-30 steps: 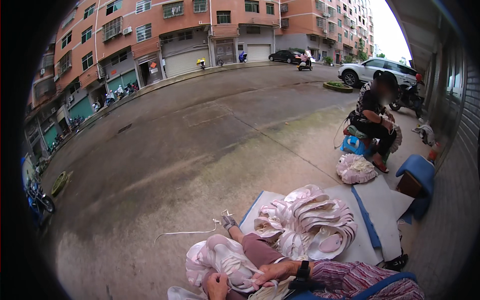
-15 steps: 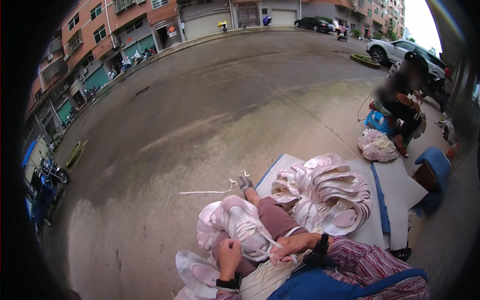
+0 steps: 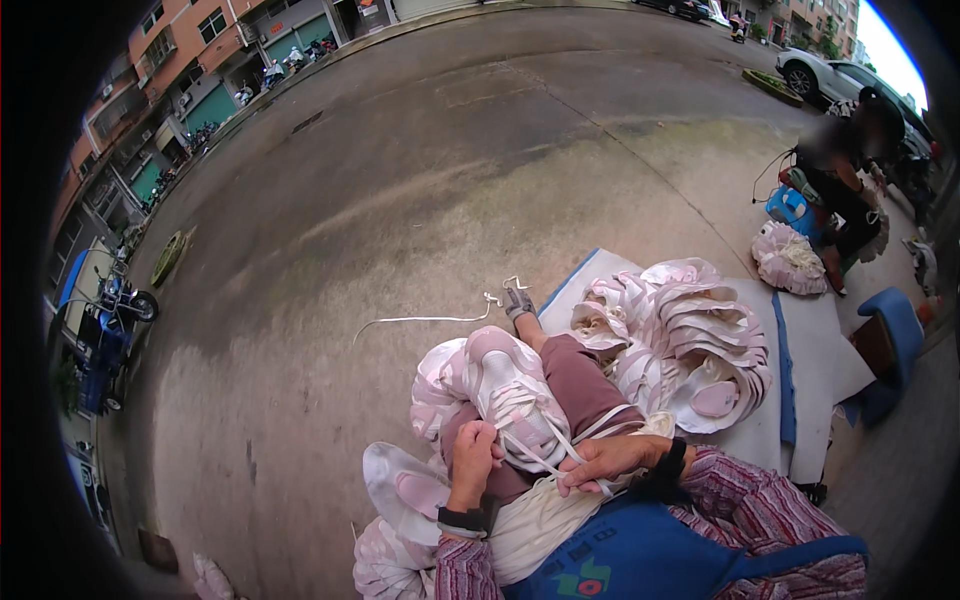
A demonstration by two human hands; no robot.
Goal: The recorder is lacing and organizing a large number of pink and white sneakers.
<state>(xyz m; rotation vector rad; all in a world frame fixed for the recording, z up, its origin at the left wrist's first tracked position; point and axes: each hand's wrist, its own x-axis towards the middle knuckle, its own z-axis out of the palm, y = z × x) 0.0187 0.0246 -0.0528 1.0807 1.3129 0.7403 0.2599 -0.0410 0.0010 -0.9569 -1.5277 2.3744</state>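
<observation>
On my lap rests a white and pale-pink sneaker upper (image 3: 498,385) with its toe pointing away from me, and white laces cross its front. My left hand (image 3: 473,462) is closed at the near left side of the upper, its fingertips pinching a lace. To the right, my right hand (image 3: 608,462) is closed on white shoelaces (image 3: 532,455), which stretch across between the two hands. A bundle of loose cream laces (image 3: 550,525) lies over my blue apron (image 3: 640,565). More pink-white uppers (image 3: 402,490) sit beside my left forearm.
A large heap of pink-white uppers (image 3: 690,345) lies on cardboard (image 3: 755,295) to my right, near a blue chair (image 3: 890,340). A loose lace (image 3: 425,319) trails on the concrete by my foot. Another person (image 3: 845,190) sits at the far right beside more uppers (image 3: 788,258).
The view has tilted down and shifted, so the scene sits farther right. My left hand has come up to the laces, and lace strands now spread between both hands.
</observation>
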